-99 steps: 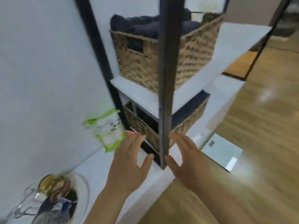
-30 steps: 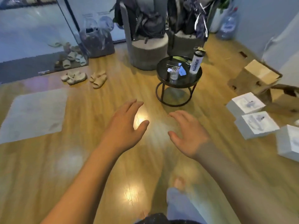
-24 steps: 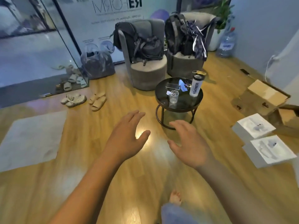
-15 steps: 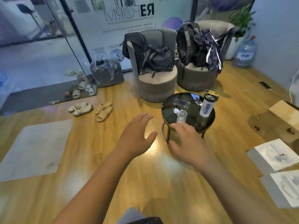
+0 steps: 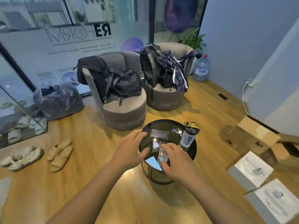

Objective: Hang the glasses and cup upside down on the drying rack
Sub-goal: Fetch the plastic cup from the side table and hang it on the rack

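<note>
A small clear glass [image 5: 162,156] stands on the round black side table [image 5: 161,126], near its front. My right hand [image 5: 175,160] wraps around the glass, thumb on its near side and fingers curled over its far side. My left hand [image 5: 129,150] hovers open over the table's left rim, fingers spread, holding nothing. Neither the drying rack nor any other glass or cup is in view.
On the table are a phone [image 5: 159,134], keys [image 5: 176,130] and a shaker bottle [image 5: 189,137]. Two grey chairs [image 5: 124,113] with backpacks stand behind it. Cardboard and white boxes [image 5: 252,170] lie at the right, sandals [image 5: 59,155] at the left.
I have turned away from the shelf and rack and come up to the black table. Both hands moved forward over it, and my right hand closed around the glass.
</note>
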`<state>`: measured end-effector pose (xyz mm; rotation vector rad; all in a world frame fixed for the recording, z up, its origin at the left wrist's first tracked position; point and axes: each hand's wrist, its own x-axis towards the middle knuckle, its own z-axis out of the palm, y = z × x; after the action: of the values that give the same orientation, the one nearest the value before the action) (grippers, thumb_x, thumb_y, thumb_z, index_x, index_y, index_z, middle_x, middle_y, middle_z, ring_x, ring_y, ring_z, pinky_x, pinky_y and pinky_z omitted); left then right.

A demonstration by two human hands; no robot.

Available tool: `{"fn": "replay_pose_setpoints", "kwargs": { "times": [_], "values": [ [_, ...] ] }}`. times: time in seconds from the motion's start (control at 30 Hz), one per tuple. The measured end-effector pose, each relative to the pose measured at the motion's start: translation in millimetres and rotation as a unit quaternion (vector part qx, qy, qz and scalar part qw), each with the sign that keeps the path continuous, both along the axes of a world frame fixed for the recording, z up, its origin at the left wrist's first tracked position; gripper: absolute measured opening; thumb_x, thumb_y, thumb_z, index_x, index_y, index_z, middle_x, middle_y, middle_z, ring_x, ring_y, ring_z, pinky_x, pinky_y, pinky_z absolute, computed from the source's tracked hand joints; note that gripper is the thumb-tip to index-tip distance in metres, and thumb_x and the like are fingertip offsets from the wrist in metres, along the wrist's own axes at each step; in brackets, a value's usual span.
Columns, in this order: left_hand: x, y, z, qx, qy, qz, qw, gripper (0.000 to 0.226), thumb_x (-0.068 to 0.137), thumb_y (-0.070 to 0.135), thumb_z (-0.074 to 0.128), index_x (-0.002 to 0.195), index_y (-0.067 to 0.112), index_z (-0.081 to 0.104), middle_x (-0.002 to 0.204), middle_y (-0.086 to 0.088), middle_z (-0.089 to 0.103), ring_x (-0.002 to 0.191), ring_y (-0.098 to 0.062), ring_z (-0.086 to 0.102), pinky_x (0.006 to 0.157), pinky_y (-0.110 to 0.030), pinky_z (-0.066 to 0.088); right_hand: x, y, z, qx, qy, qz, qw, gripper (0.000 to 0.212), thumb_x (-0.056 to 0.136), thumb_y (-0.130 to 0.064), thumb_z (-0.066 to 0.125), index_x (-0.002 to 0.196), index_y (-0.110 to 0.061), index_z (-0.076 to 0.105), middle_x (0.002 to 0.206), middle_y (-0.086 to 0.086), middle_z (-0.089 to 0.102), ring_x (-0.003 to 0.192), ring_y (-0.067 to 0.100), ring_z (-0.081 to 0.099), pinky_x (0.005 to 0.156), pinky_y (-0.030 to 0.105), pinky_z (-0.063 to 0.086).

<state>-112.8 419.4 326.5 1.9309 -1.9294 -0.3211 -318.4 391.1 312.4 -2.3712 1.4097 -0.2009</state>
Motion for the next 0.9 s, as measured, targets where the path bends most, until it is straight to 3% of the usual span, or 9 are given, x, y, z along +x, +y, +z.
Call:
{"fn": "replay_pose_setpoints", "kwargs": {
  "times": [0.27, 0.4, 0.53, 0.9],
  "values": [
    [18.2, -86.6, -47.1, 0.068, 0.024, -0.059, 0.996, 0.058, 0.088, 0.040, 0.061, 0.141, 0.023, 0.043, 0.150, 0.001, 0.041, 0.136, -0.018, 0.039, 0.102, -0.024, 0.030, 18.6, -82.4, -51.4, 0.078, 0.040, -0.039, 0.995, 0.065, 0.087, -0.033, 0.058, 0.145, -0.026, 0.031, 0.146, 0.001, 0.041, 0.129, 0.025, 0.041, 0.099, 0.042, 0.042],
    [20.3, -130.9, -81.0, 0.118, 0.028, -0.056, 0.991, 0.062, 0.088, 0.041, 0.061, 0.143, 0.020, 0.040, 0.152, 0.000, 0.041, 0.138, -0.021, 0.039, 0.110, -0.038, 0.037, 16.1, -132.3, -95.3, 0.128, 0.056, -0.060, 0.988, 0.072, 0.084, -0.034, 0.063, 0.147, -0.027, 0.026, 0.147, 0.002, 0.038, 0.128, 0.027, 0.042, 0.095, 0.044, 0.048],
    [18.5, -188.4, -117.3, 0.158, 0.019, -0.068, 0.985, 0.066, 0.086, 0.037, 0.064, 0.143, 0.016, 0.040, 0.150, -0.005, 0.044, 0.136, -0.023, 0.042, 0.109, -0.037, 0.037, 14.7, -183.8, -142.3, 0.159, 0.086, -0.067, 0.981, 0.079, 0.082, -0.037, 0.063, 0.148, -0.028, 0.020, 0.149, 0.006, 0.033, 0.127, 0.032, 0.040, 0.086, 0.043, 0.050],
    [6.2, -278.5, -247.1, 0.354, 0.007, -0.181, 0.918, 0.071, 0.086, 0.032, 0.066, 0.146, 0.014, 0.034, 0.149, -0.012, 0.044, 0.134, -0.032, 0.044, 0.106, -0.047, 0.042, 22.5, -238.0, -258.5, 0.283, 0.131, -0.150, 0.938, 0.093, 0.078, -0.040, 0.072, 0.149, -0.027, 0.014, 0.149, 0.010, 0.031, 0.128, 0.036, 0.040, 0.082, 0.045, 0.048]
  ]
}}
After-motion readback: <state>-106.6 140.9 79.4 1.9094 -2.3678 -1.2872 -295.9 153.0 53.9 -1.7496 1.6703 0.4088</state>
